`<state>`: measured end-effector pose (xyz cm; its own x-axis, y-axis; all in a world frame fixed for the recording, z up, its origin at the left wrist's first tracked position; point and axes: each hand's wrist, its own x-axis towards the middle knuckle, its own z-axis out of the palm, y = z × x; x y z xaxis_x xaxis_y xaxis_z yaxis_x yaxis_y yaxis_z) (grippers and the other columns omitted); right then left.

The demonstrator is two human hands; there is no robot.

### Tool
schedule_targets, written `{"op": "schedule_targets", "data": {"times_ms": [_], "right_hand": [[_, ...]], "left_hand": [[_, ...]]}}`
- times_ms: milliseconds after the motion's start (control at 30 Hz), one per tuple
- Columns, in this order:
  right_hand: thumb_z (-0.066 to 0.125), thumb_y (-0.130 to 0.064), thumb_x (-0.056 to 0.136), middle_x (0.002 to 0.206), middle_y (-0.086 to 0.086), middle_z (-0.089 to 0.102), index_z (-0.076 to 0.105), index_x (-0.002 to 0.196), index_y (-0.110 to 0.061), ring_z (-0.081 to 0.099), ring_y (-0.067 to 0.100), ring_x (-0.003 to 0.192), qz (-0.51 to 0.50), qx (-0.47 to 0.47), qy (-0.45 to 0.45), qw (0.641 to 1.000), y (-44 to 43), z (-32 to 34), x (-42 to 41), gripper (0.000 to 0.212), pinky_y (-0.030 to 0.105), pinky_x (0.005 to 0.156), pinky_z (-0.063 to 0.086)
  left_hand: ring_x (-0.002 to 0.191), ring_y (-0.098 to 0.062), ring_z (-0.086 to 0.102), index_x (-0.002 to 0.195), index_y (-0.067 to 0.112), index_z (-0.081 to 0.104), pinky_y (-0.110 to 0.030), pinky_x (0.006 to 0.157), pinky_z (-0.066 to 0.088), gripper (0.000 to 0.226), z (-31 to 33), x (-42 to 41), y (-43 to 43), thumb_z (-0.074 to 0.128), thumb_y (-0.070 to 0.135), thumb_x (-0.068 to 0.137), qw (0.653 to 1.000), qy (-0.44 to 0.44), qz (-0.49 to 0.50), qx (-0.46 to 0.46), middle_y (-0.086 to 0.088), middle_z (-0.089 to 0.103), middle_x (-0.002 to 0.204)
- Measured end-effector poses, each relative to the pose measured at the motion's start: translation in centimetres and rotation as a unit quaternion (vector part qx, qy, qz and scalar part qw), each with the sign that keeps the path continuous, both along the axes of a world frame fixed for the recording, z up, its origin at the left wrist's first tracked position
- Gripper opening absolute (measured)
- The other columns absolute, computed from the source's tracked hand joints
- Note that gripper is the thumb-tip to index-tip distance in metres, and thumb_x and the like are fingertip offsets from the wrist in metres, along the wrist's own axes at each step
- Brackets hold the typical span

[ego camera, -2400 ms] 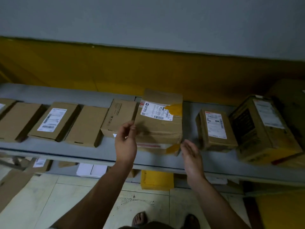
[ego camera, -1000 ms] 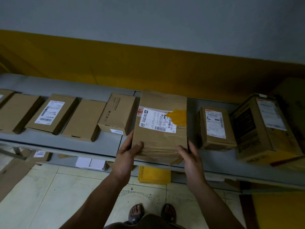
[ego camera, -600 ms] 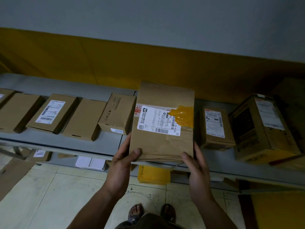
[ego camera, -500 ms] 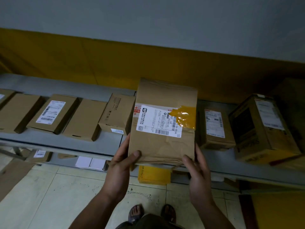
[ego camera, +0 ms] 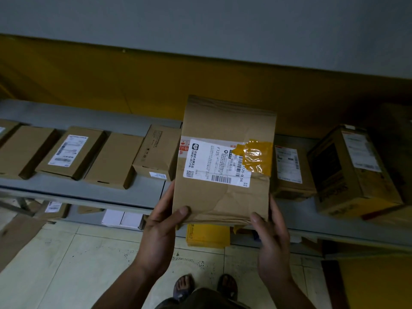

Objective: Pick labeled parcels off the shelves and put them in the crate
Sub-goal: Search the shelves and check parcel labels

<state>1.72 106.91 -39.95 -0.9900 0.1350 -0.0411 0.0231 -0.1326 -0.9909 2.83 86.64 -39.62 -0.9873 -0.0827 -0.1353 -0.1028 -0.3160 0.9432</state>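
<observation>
Now lifted clear of the shelf, labelled brown parcel at frame centre, clamped by left hand and right hand; crate unseen, transfer next

Labeled box half hidden behind held parcel, leftmost box cut by frame edge, label print unreadable

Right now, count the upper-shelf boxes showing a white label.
5: a cut-off box at far left, a flat box, a small box left of the held parcel, a brown box right of it, a large box far right. The parcel may hide more.
</observation>
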Motion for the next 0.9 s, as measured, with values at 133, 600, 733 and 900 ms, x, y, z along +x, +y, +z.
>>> {"op": "schedule_targets", "data": {"times_ms": [133, 600, 733, 900], "right_hand": [[0.065, -0.041, 0.072, 0.134, -0.002, 0.061, 0.05, 0.139, -0.026, 0.059, 0.01, 0.119, -0.002, -0.002, -0.003, 1.0, 0.1, 0.1, 0.0, 0.07, 0.017, 0.085, 0.052], [0.057, -0.023, 0.094, 0.124, -0.02, 0.063, 0.053, 0.133, -0.041, 0.058, -0.002, 0.112, -0.002, 0.015, -0.104, 0.994, 0.0, 0.3, -2.4, 0.042, 0.017, 0.085, 0.046], [0.059, -0.028, 0.095, 0.126, -0.016, 0.063, 0.055, 0.134, -0.039, 0.055, 0.006, 0.117, -0.005, 0.037, -0.153, 0.988, 0.2, -0.3, -4.7, 0.041, 0.03, 0.097, 0.044], [0.056, -0.034, 0.096, 0.125, -0.014, 0.054, 0.052, 0.135, -0.041, 0.048, 0.012, 0.118, -0.009, 0.058, -0.207, 0.977, 0.1, -0.4, -7.5, 0.04, 0.035, 0.102, 0.037]], "left_hand": [[0.126, -0.024, 0.052, 0.141, 0.032, 0.046, -0.045, 0.103, 0.038, 0.062, 0.1, 0.0, 0.1, 0.056, 0.014, 0.082, 1.0, -0.005, 0.0, 0.0, -0.002, 0.057, 0.137], [0.125, -0.014, 0.052, 0.135, 0.046, 0.049, -0.031, 0.091, 0.043, 0.052, -0.4, -2.2, 0.9, 0.061, 0.027, 0.088, 0.997, -0.071, 0.026, -0.022, 0.011, 0.058, 0.135], [0.124, -0.016, 0.051, 0.136, 0.044, 0.05, -0.034, 0.096, 0.044, 0.049, -1.1, -4.2, 1.1, 0.061, 0.03, 0.09, 0.994, -0.091, 0.032, -0.045, 0.01, 0.057, 0.134], [0.12, -0.012, 0.051, 0.14, 0.036, 0.048, -0.023, 0.086, 0.042, 0.048, -1.3, -7.1, 1.5, 0.057, 0.026, 0.094, 0.994, -0.098, 0.024, -0.049, 0.009, 0.059, 0.131]]}}
